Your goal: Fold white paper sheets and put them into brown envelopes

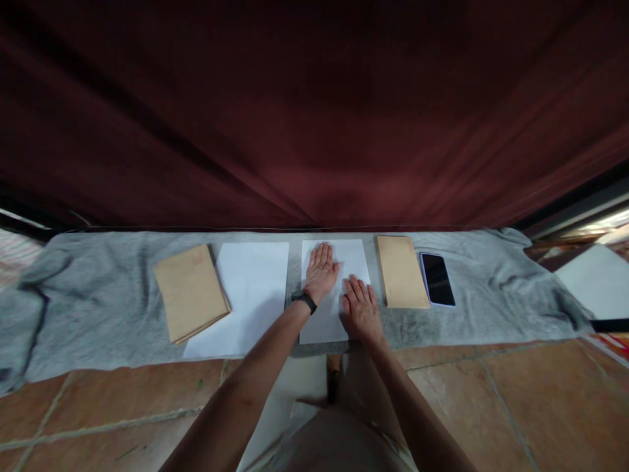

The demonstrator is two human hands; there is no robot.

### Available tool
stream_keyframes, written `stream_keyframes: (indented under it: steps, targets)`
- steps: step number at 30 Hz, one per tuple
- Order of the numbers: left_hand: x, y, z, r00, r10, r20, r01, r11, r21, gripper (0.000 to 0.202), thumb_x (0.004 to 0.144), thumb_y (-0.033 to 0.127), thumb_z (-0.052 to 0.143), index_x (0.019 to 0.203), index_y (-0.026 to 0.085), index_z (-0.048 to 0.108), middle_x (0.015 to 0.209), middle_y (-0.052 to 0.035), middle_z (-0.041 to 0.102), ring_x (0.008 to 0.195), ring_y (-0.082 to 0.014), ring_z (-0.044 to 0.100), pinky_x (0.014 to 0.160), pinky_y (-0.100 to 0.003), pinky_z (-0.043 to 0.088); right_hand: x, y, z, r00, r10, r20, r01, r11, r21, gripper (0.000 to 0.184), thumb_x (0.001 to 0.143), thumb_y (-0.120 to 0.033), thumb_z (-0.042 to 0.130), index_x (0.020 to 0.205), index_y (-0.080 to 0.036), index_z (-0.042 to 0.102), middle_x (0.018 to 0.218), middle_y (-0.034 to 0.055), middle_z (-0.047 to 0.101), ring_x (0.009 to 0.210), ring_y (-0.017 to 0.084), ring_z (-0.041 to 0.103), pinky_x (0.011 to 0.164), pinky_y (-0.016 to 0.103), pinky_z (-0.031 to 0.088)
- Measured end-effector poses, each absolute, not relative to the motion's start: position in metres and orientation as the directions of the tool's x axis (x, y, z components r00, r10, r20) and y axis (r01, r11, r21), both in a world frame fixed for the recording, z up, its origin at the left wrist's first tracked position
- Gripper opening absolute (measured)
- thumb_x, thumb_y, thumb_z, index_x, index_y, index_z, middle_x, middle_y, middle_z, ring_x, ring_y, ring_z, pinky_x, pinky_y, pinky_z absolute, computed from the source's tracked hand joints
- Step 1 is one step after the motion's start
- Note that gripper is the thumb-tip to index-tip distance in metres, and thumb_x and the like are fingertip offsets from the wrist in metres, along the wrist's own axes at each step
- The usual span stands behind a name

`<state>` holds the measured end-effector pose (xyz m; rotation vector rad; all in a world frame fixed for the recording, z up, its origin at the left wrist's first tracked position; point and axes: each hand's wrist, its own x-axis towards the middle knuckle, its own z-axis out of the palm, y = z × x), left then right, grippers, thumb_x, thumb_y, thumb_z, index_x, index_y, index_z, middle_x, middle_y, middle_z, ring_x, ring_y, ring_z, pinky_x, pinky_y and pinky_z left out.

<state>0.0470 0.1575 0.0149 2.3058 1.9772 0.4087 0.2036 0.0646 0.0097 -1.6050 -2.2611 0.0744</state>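
Note:
A white sheet of paper [319,324] lies on the grey cloth in front of me. Flat on its upper part rests my left hand [322,270], fingers stretched out, with a dark band around the wrist. My right hand [362,307] is spread palm down over the sheet's right edge, lower than the left. Neither hand grips anything. To the left lies more white paper [258,282], partly under a stack of brown envelopes [190,292]. Right of my hands sits another brown envelope stack [403,272].
A phone [438,280] with a dark screen lies right of the envelopes. The grey cloth [496,288] covers the long narrow surface. Behind it hangs a dark red curtain [314,131]. Tiled floor [457,393] shows below the front edge. A white panel [597,278] stands at far right.

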Motion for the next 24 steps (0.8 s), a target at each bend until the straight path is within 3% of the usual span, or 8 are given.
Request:
stream_keyframes:
  steps: [10, 14, 18, 21, 24]
  targets:
    - [0.017, 0.159, 0.014, 0.098, 0.99, 0.099, 0.975, -0.115, 0.189, 0.071, 0.103, 0.052, 0.026, 0.159, 0.008, 0.028, 0.166, -0.0139, 0.027, 0.156, -0.0252, 0.017, 0.128, -0.047, 0.012, 0.203, 0.065, 0.013, -0.282, 0.929, 0.241, 0.906, 0.341, -0.252, 0.05, 0.103, -0.028, 0.041, 0.152, -0.017, 0.045, 0.158, 0.0103, 0.044, 0.146, 0.026, 0.039, 0.123, 0.048, 0.024]
    - [0.007, 0.159, 0.02, 0.061, 0.993, 0.099, 0.984, -0.077, 0.159, 0.07, 0.103, 0.049, 0.028, 0.157, 0.004, 0.032, 0.164, -0.017, 0.03, 0.155, -0.0282, 0.02, 0.128, -0.049, 0.01, 0.203, 0.066, 0.012, -0.284, 0.928, 0.239, 0.906, 0.342, -0.249, 0.051, 0.103, -0.028, 0.041, 0.152, -0.017, 0.045, 0.158, 0.0102, 0.044, 0.147, 0.026, 0.039, 0.123, 0.048, 0.025]
    - [0.009, 0.147, 0.033, 0.02, 0.993, 0.114, 0.988, -0.037, 0.149, 0.065, 0.102, 0.036, 0.03, 0.156, -0.001, 0.029, 0.163, -0.021, 0.029, 0.156, -0.0296, 0.016, 0.128, -0.052, 0.007, 0.204, 0.066, 0.007, -0.283, 0.924, 0.258, 0.903, 0.347, -0.254, 0.051, 0.103, -0.028, 0.04, 0.152, -0.017, 0.045, 0.158, 0.0113, 0.045, 0.146, 0.027, 0.039, 0.123, 0.049, 0.024]
    - [0.022, 0.114, 0.042, 0.086, 0.984, 0.159, 0.98, -0.112, 0.163, 0.065, 0.101, 0.029, 0.032, 0.16, 0.003, 0.02, 0.166, -0.0173, 0.023, 0.157, -0.027, 0.011, 0.129, -0.053, 0.009, 0.206, 0.066, 0.004, -0.294, 0.917, 0.271, 0.894, 0.364, -0.262, 0.051, 0.104, -0.029, 0.039, 0.153, -0.017, 0.044, 0.158, 0.0124, 0.044, 0.147, 0.027, 0.039, 0.122, 0.051, 0.024]
    - [0.041, 0.065, 0.041, 0.261, 0.949, 0.174, 0.944, -0.289, 0.16, 0.062, 0.102, 0.031, 0.032, 0.159, 0.007, 0.024, 0.167, -0.014, 0.024, 0.157, -0.0242, 0.014, 0.129, -0.049, 0.014, 0.208, 0.065, 0.003, -0.316, 0.913, 0.257, 0.886, 0.381, -0.265, 0.052, 0.104, -0.03, 0.039, 0.154, -0.017, 0.042, 0.16, 0.013, 0.041, 0.149, 0.028, 0.035, 0.123, 0.051, 0.023]
